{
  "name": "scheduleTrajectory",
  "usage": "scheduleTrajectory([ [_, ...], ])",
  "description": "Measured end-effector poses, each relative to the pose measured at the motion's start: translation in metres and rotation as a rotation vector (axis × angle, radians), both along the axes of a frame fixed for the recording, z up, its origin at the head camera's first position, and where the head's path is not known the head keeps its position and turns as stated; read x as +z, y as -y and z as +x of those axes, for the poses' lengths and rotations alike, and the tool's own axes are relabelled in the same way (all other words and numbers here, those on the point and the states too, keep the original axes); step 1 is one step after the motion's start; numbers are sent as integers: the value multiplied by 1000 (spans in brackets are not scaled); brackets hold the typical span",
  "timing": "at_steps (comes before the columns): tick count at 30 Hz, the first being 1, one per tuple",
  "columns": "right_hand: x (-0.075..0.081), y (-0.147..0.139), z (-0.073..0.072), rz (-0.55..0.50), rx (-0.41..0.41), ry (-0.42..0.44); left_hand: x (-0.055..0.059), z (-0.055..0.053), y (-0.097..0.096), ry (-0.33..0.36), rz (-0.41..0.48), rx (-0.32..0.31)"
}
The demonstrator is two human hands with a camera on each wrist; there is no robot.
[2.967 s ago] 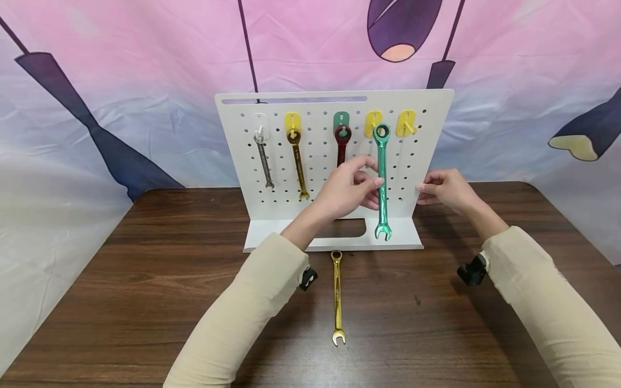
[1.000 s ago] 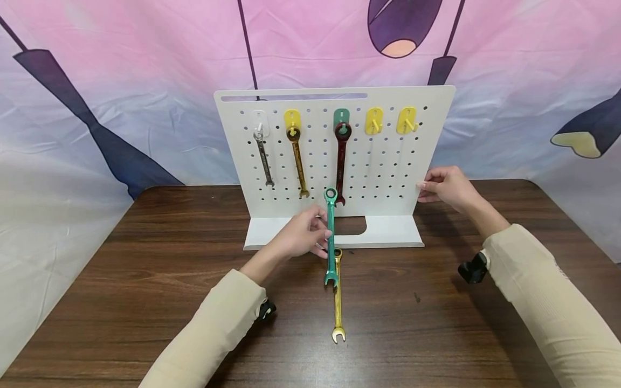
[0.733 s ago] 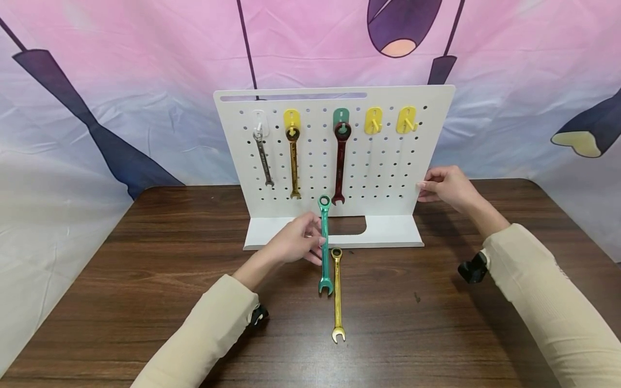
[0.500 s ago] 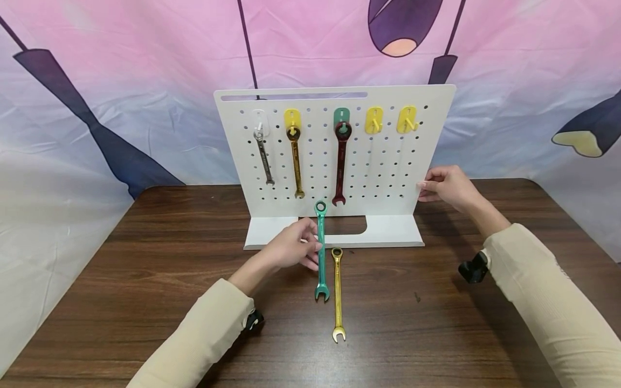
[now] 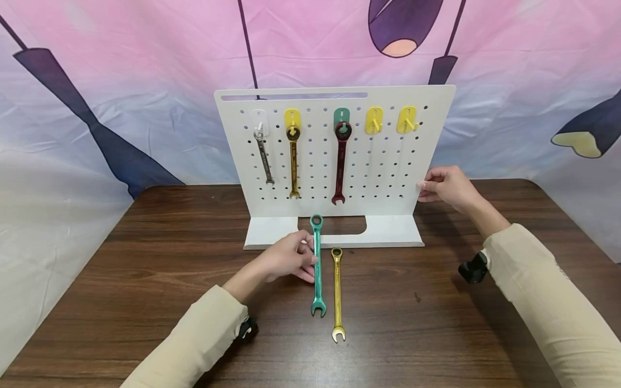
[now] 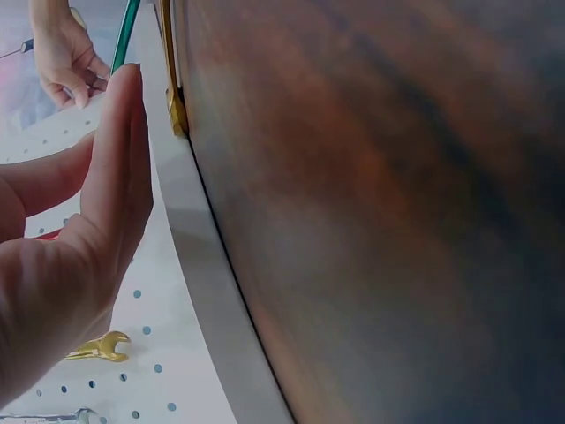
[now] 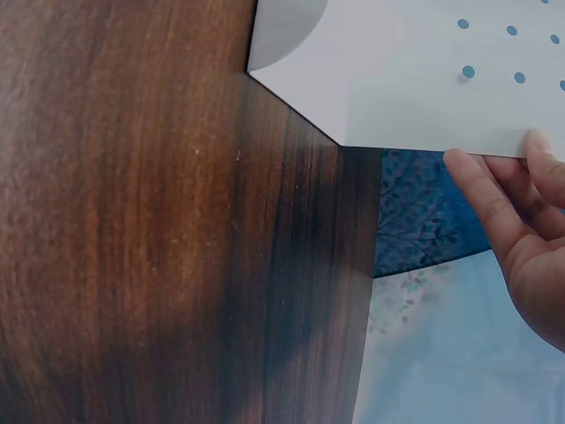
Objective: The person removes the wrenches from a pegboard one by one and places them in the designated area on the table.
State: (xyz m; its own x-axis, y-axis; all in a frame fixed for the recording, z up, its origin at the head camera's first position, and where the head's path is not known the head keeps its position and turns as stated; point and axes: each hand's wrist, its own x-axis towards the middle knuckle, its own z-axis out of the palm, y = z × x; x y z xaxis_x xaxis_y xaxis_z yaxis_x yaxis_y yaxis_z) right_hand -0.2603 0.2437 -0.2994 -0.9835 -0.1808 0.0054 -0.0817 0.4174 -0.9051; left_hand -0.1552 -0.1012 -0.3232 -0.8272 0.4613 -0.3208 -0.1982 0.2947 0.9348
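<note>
My left hand (image 5: 286,257) pinches a green combination wrench (image 5: 317,285) by its shank, ring end up and open end toward me. The wrench sits low, in front of the white pegboard (image 5: 228,102). Just right of it a gold combination wrench (image 5: 338,291) lies on the table. With thumb and fingers my right hand (image 5: 451,188) grips the pegboard's right edge, as the right wrist view also shows. From the board's hooks hang a silver wrench (image 5: 264,161), a second gold wrench (image 5: 294,167) and a dark red wrench (image 5: 341,167).
Two yellow hooks (image 5: 373,120) at the board's upper right carry nothing. The board's flat base (image 5: 395,236) rests on the brown wooden table (image 5: 174,258). A patterned cloth (image 5: 310,43) hangs behind.
My left hand has brought the green wrench down from the yellow hooks, leftward and toward me, to beside the gold wrench. My right hand stays on the board's edge.
</note>
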Motion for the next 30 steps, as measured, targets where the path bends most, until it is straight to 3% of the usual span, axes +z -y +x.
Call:
scheduleTrajectory([
  [30,2,1,1,7,16,-14,-1,18,4,53,-79,-63],
])
